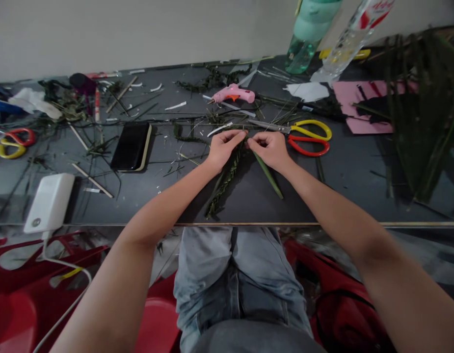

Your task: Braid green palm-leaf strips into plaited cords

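Observation:
My left hand [225, 148] pinches the top end of a braided green leaf strip [227, 182], whose plaited length slants down toward the table's front edge. Close beside it, my right hand [270, 148] is closed on a smooth green leaf strip [268, 175] that points down and to the right. The fingertips of both hands nearly meet, and the spot where the two strips come together is partly hidden by them. Just right of my right hand lie scissors [310, 138] with yellow and red handles, blades pointing left.
Behind my hands lies a pink glue gun [234, 93]. A black phone [131, 147] and a white power bank [50, 203] are to the left. A green bottle [310, 37], a clear bottle [352, 41] and wide dark leaves [423, 113] stand right. Leaf scraps litter the dark table [168, 191].

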`<state>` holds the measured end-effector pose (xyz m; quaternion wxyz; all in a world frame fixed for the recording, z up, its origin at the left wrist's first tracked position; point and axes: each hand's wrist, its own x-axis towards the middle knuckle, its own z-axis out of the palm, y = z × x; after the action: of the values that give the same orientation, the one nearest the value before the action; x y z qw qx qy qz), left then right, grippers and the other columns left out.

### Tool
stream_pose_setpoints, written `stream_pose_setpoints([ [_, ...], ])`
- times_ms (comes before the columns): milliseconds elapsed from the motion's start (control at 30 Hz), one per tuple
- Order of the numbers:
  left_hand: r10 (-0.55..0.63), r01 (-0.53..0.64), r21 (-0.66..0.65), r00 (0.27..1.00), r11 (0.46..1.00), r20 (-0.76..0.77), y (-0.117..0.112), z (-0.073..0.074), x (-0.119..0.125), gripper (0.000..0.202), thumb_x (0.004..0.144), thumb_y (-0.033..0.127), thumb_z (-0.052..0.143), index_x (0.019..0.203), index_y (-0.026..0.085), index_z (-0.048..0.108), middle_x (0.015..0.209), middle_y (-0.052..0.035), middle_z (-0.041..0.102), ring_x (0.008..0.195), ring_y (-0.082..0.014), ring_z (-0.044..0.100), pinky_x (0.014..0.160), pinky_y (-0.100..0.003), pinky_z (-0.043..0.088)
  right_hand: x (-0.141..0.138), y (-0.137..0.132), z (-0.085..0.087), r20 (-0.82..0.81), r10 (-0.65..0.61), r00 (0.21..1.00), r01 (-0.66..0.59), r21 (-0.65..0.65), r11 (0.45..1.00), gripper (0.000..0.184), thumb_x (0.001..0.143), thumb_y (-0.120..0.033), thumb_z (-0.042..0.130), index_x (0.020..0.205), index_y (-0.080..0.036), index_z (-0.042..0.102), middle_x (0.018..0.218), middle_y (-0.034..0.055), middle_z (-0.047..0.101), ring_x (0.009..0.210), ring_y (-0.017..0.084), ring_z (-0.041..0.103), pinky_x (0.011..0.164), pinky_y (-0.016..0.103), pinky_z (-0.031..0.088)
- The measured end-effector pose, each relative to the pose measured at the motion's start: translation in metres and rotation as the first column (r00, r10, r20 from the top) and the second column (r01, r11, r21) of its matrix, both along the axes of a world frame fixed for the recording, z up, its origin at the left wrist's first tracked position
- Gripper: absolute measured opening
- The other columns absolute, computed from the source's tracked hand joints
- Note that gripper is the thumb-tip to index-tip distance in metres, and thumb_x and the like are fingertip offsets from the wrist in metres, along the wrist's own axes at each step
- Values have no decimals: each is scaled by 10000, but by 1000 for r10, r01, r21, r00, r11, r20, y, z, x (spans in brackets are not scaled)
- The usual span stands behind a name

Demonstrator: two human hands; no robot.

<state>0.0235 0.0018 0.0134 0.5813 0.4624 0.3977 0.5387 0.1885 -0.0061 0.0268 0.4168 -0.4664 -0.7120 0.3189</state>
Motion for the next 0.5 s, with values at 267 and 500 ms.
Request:
stream_pose_setpoints([
  [267, 52, -51, -71, 999, 996, 16, -1, -4, 0, 184, 697, 355, 853, 794, 211, 790, 833, -16, 775, 775, -116, 696, 786, -253, 531, -1, -1, 1, 29, 54, 998, -54, 9, 998, 327, 793, -441, 552, 592, -183, 572, 527, -22, 469, 523, 95, 383, 549, 276, 293],
  [500, 45, -43, -45, 998, 998, 42, 2, -6, -3, 229, 635, 368, 900, 767, 212, 795, 768, -6, 765, 702, -104, 680, 765, -261, 536, -3, -2, 1, 15, 78, 997, -78, 0, 997, 315, 779, -426, 556, 568, -193, 531, 508, -28, 447, 503, 85, 360, 536, 272, 284],
])
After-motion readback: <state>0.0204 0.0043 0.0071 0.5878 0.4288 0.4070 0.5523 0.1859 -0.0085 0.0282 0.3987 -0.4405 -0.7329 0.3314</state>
